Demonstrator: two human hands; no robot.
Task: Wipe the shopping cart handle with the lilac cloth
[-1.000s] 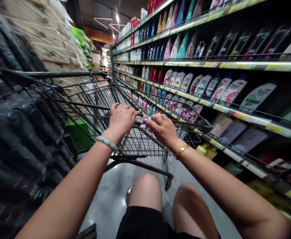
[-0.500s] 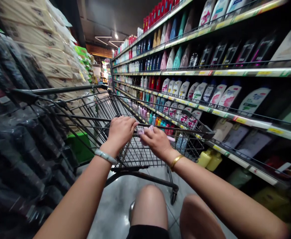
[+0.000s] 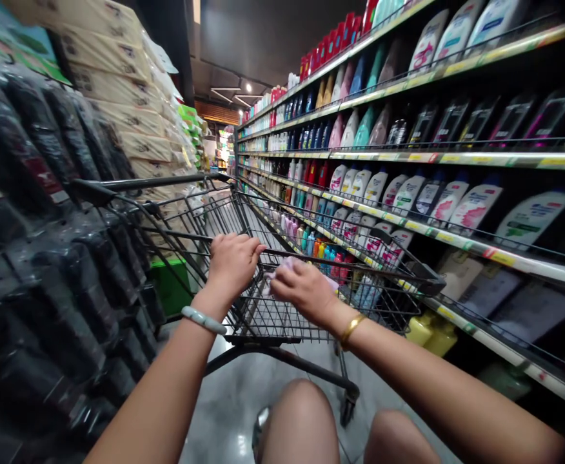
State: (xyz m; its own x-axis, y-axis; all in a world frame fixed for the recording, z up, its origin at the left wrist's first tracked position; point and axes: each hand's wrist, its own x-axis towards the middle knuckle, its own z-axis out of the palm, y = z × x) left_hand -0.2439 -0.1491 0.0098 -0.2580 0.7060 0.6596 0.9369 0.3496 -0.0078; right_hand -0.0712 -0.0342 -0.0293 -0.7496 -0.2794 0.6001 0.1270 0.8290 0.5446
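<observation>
A dark wire shopping cart (image 3: 273,328) stands right in front of me, its basket open at the top. My left hand (image 3: 233,263) is closed round the cart's upper rail, with a pale green bangle (image 3: 204,319) on that wrist. To the right of it, my right hand (image 3: 302,290) is closed on a pale lilac cloth (image 3: 289,264), held just below and against the near rail region of the cart. A gold bracelet (image 3: 353,328) circles the right wrist. Part of the cloth is hidden under the fingers.
Shelves of shampoo bottles (image 3: 476,206) line the right side, close to the cart. Stacked tissue packs (image 3: 118,84) and hanging dark plastic-wrapped goods (image 3: 69,277) crowd the left. A green box (image 3: 169,287) sits low behind the cart. The grey tiled floor (image 3: 244,386) shows below.
The cart and shelves appear shifted rightward in view. My right hand has come slightly lower on the cart with the cloth. My left hand keeps its hold on the rail.
</observation>
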